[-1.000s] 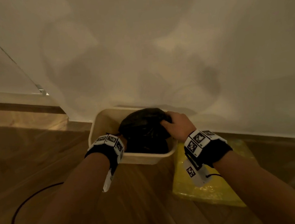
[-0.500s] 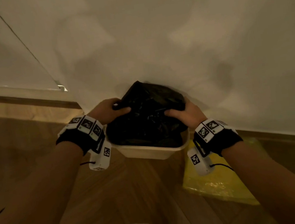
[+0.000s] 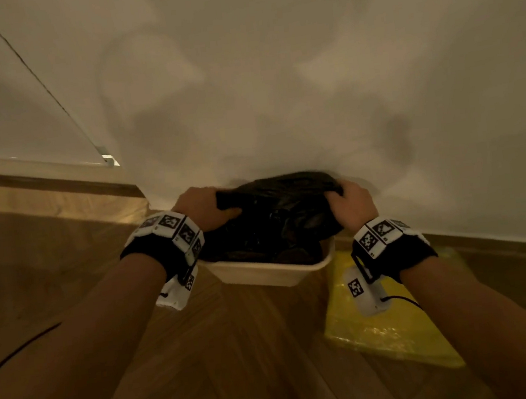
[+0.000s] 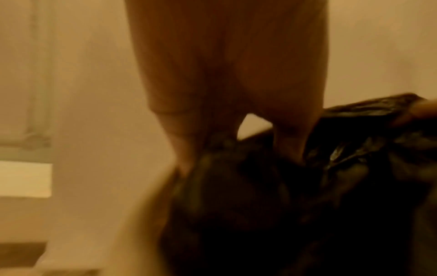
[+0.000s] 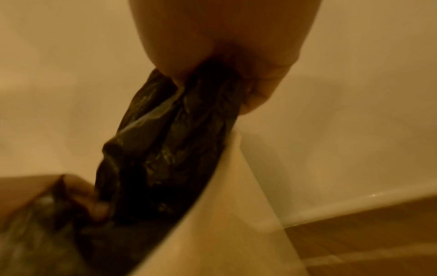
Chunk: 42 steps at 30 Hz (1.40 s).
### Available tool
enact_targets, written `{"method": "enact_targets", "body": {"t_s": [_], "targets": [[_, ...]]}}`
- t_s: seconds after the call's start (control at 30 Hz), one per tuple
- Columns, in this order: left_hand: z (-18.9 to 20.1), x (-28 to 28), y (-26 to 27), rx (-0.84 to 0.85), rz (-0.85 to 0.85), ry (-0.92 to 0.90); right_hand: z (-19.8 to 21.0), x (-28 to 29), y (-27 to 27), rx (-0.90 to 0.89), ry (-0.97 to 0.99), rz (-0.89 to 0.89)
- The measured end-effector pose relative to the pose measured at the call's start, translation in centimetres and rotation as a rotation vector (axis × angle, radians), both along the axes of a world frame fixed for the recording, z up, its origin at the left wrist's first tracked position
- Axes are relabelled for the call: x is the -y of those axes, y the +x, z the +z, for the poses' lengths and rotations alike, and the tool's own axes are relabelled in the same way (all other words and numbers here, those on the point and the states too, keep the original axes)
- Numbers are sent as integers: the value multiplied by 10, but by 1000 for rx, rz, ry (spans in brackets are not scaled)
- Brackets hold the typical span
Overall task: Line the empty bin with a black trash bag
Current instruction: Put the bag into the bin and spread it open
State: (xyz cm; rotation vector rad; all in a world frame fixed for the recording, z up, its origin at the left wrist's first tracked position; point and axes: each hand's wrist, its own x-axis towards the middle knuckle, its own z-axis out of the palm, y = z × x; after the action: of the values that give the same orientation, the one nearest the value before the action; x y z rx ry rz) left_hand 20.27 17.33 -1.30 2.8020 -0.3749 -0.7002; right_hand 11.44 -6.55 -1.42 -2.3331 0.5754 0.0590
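Note:
A cream plastic bin (image 3: 273, 272) stands on the wooden floor against the white wall. A crumpled black trash bag (image 3: 277, 217) fills its opening and bulges above the rim. My left hand (image 3: 205, 207) grips the bag's edge at the bin's left side, fingers curled round the plastic (image 4: 260, 177). My right hand (image 3: 349, 206) grips the bag's edge at the right side, bunching the black trash bag (image 5: 175, 134) just above the bin's rim (image 5: 227, 168). The bin's far rim is hidden behind the bag.
A flat yellow plastic packet (image 3: 390, 325) lies on the floor right of the bin, under my right wrist. A black cable (image 3: 17, 353) runs across the floor at the left. The white wall (image 3: 274, 83) rises directly behind the bin.
Both hands have come up out of the bin and moved apart, pulling the bag's mouth wider toward the left and right rims. The bag now spreads across the opening.

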Motion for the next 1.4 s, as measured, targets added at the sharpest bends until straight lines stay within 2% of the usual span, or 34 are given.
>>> {"method": "enact_targets", "body": {"t_s": [0.07, 0.13, 0.23, 0.27, 0.33, 0.43, 0.53, 0.6, 0.67, 0.73, 0.8, 0.97, 1.0, 1.1, 1.17, 1.23, 1.3, 1.4], "targets": [[-11, 9, 0, -84, -42, 81, 5, 0, 1, 70, 250, -104], [-23, 16, -3, -127, -9, 96, 12, -1, 1, 78, 393, -185], [-26, 25, -17, -119, -52, 132, 16, -4, 2, 53, 385, -139], [-24, 26, -18, -48, -79, 80, 15, -7, 2, 76, 368, -80], [-15, 24, -14, 46, -61, -62, 14, -12, 2, 158, 207, 79], [4, 19, -1, -44, 49, -17, 15, -26, 3, 362, -250, 311], [23, 18, 0, -99, 162, -91, 20, -49, 5, 482, -415, 502], [26, 17, -1, -233, 263, -211, 23, -67, 8, 396, -435, 638], [23, 14, -4, -364, 430, -411, 26, -86, 10, 150, -418, 730], [24, 10, -10, -527, 591, -630, 24, -102, 11, -32, -443, 743], [23, 5, -13, -650, 640, -740, 17, -111, 12, -78, -438, 726], [21, -14, -11, -813, 594, -841, 17, -94, 18, -41, -146, 481], [18, -15, -11, -792, 511, -789, 18, -87, 20, -10, -114, 419], [12, -9, -14, -513, -3, -354, 23, -73, 23, 53, -12, 293], [4, -5, -17, -363, -190, -183, 25, -71, 24, 94, 10, 306], [-6, 2, -16, -174, -282, -89, 26, -70, 26, 139, 16, 309], [-9, 6, -16, -39, -293, 12, 26, -69, 27, 169, 49, 287], [-5, 10, -19, 63, -264, 183, 22, -67, 23, 122, 66, 303]]}}
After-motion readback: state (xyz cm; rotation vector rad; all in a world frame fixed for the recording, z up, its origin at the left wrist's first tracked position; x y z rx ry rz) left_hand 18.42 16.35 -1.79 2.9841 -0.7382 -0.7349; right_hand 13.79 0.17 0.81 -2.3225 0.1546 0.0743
